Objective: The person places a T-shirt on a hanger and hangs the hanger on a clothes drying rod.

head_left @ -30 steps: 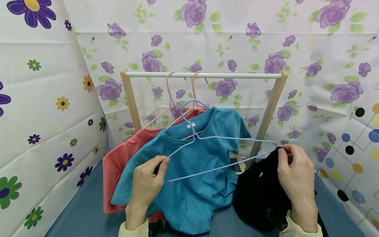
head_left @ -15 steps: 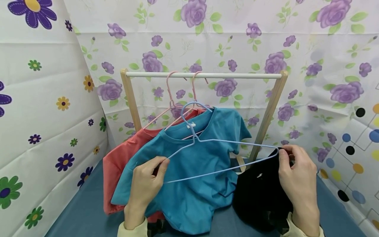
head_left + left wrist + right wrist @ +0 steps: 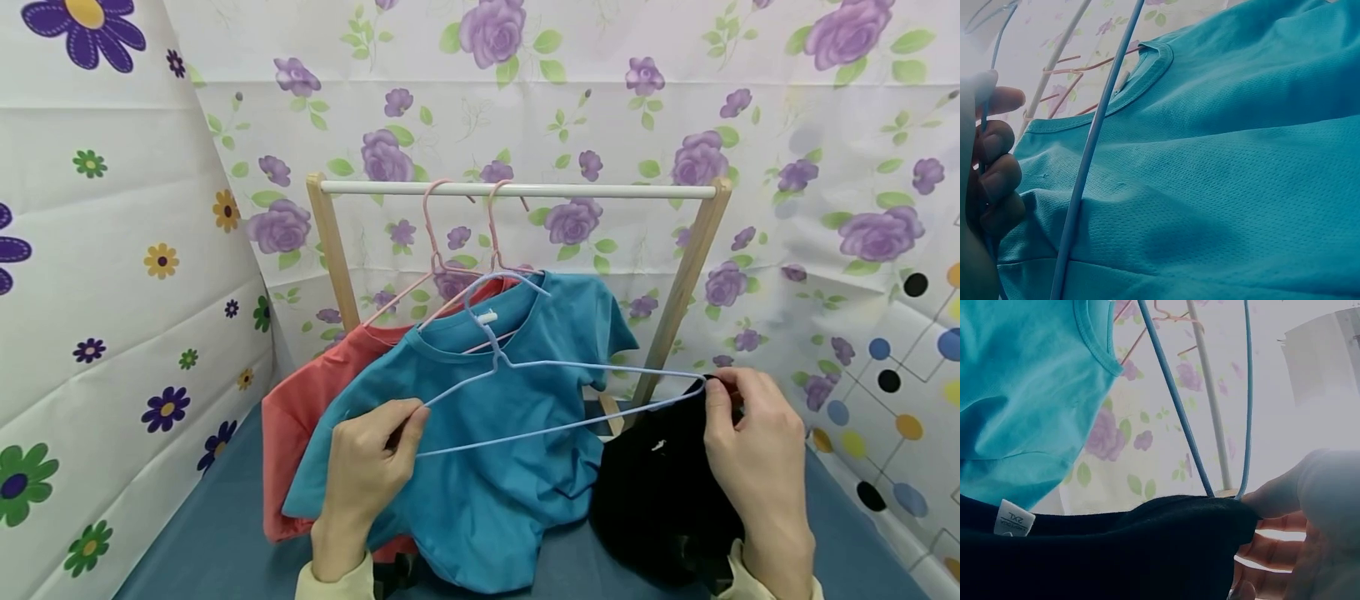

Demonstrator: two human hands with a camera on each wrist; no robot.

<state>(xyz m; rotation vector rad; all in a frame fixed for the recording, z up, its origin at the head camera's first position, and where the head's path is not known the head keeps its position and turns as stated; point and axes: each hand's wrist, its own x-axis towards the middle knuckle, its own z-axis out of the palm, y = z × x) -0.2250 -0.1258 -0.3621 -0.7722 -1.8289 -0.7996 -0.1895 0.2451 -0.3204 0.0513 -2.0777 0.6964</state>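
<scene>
My left hand (image 3: 372, 467) grips the left end of a thin blue clothes hanger (image 3: 555, 363); its curled fingers (image 3: 999, 178) show around the wire in the left wrist view. The hanger tilts toward me, hook up. My right hand (image 3: 756, 454) pinches the collar edge of a black shirt (image 3: 660, 500), which hangs bunched below it. In the right wrist view, the hanger's right end goes down behind the shirt's neckline, beside my thumb; its tip is hidden. A white size tag (image 3: 1014, 519) sits inside that neckline.
A clothes rack (image 3: 600, 192) with wooden legs stands behind. On it a teal T-shirt (image 3: 487, 467) and a coral shirt (image 3: 300, 433) hang from pink hangers (image 3: 429, 218). Blue cloth (image 3: 217, 533) covers the table, with patterned sheets around it.
The blue hanger's hook has dipped and shifted slightly right. Its right end has lowered a little at the black shirt's collar, and my right hand has moved slightly right.
</scene>
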